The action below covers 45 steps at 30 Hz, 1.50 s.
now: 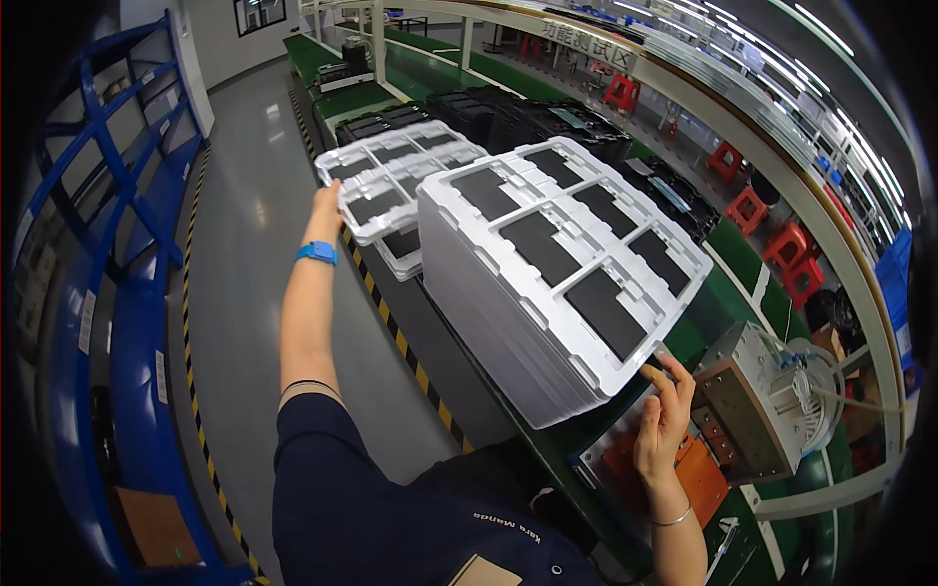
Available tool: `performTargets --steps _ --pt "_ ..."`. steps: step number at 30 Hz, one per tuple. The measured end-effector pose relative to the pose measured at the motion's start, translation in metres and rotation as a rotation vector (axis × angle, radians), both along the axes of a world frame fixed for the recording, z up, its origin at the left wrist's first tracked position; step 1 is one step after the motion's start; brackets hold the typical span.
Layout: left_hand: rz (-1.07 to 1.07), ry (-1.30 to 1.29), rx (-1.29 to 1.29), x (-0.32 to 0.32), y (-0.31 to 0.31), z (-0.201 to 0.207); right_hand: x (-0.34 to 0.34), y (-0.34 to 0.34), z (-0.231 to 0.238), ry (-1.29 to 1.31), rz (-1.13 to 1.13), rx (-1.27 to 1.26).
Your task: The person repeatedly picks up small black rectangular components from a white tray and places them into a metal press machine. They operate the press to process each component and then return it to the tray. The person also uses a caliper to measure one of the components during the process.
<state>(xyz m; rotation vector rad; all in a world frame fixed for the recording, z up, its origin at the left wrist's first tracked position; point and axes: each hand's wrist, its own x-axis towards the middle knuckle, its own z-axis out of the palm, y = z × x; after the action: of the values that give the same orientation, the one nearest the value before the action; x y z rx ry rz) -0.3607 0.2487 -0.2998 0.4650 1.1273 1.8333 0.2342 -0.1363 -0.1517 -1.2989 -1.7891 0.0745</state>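
Observation:
My left hand point(329, 203) reaches forward and grips the near left edge of a white plastic tray point(363, 230). That tray has several compartments with flat dark pieces in them, and it lies tilted over another white tray point(403, 266). To its right stands a tall stack of white trays point(498, 342), the top one holding flat black rectangular pieces point(540, 248). Beside the near right corner of this stack is my right hand point(666, 415), fingers apart and slightly bent. Its fingertips are close to the top tray's corner; whether they touch it I cannot tell.
Right of my right hand sits a metal machine point(747, 396) with hoses and an orange plate point(699, 474) at its base. Black trays point(528, 122) line the green bench behind the stacks. A blue rack point(127, 205) stands left, across a grey aisle point(239, 293); red stools point(747, 210) lie beyond.

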Motion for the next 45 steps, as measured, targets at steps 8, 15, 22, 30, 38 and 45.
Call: performTargets --steps 8,15,22,30,38,45 --pt "0.243 0.6 -0.329 0.053 -0.026 -0.04 -0.002 0.005 -0.003 0.051 0.015 -0.052" --pt "0.218 0.819 -0.716 0.141 -0.08 -0.012 0.002 0.002 -0.004 0.039 0.016 -0.08" --pt "0.272 0.881 -0.47 0.133 -0.067 -0.035 0.004 0.0 0.002 0.069 -0.006 -0.07" --pt "0.251 0.832 -0.405 0.132 -0.08 -0.033 0.005 0.001 0.007 0.099 -0.022 -0.056" --pt "0.063 1.618 0.198 0.173 -0.188 0.008 0.011 -0.004 0.01 0.131 -0.069 -0.051" --pt "-0.261 1.944 0.285 0.149 -0.199 0.03 0.008 -0.003 0.01 0.128 -0.037 -0.049"
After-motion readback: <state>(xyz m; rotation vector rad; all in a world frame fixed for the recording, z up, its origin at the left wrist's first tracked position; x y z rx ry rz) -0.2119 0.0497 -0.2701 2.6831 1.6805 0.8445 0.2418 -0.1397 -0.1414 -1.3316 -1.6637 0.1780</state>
